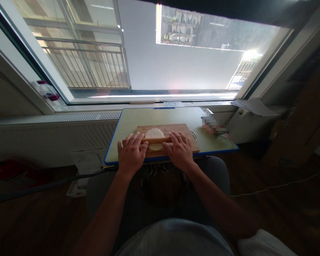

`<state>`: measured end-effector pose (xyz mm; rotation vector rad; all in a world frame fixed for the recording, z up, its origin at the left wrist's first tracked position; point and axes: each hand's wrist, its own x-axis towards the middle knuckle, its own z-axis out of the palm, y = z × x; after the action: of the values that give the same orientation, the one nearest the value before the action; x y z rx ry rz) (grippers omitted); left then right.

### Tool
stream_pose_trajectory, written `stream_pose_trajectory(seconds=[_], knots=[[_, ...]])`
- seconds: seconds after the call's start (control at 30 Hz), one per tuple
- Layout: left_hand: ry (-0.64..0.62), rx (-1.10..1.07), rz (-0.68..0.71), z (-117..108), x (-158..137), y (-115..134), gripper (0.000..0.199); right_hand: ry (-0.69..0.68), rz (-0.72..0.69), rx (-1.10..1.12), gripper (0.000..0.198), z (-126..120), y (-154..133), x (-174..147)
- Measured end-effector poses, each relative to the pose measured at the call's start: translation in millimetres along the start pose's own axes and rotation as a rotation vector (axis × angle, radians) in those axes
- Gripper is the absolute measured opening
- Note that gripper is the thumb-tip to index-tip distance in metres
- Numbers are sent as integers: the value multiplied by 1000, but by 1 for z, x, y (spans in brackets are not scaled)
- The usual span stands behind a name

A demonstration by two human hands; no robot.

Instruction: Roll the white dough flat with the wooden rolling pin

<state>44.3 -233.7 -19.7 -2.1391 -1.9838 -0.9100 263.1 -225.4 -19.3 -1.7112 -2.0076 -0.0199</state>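
A wooden rolling pin [156,140] lies crosswise over a round, flat piece of pale dough [154,133], whose far and near edges show on either side of it. My left hand [132,149] grips the pin's left end, its fingers over the top and the thumb on the near side. At the other end, my right hand [179,147] holds the pin in the same way. Under the dough is a wooden cutting board [173,128] with a metal ring handle [193,135] on its right side. The pin's tips are mostly covered by my hands.
The board rests on a small light-green table [133,115] with a blue edge. A blurred-out item [215,123] stands at its right. Behind are a radiator [96,116] and a window; a bottle [50,93] stands left, papers [256,106] lie right. A cable [277,186] crosses the floor.
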Motion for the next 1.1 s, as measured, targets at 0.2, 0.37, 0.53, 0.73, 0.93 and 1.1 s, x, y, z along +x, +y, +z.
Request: stream_pose_trajectory(seconds=[0.2, 0.37, 0.53, 0.73, 0.93, 1.1], knots=[[-63, 53, -23, -4, -4, 1, 56, -5, -4, -11, 61, -2, -1, -2], [-107, 58, -43, -4, 8, 2, 56, -15, 9, -6, 61, 0, 0, 7], [-154, 57, -67, -3, 26, 3, 55, -52, 36, 4, 60, 3, 0, 26], [-227, 54, -72, -1, 53, 0, 55, -41, 39, 5, 58, 8, 1, 47], [-204, 31, -89, 3, 53, 1, 54, 25, 15, 35, 53, 10, 3, 52], [-149, 27, -75, 0, 30, 4, 55, 16, 13, 26, 53, 10, 4, 40]])
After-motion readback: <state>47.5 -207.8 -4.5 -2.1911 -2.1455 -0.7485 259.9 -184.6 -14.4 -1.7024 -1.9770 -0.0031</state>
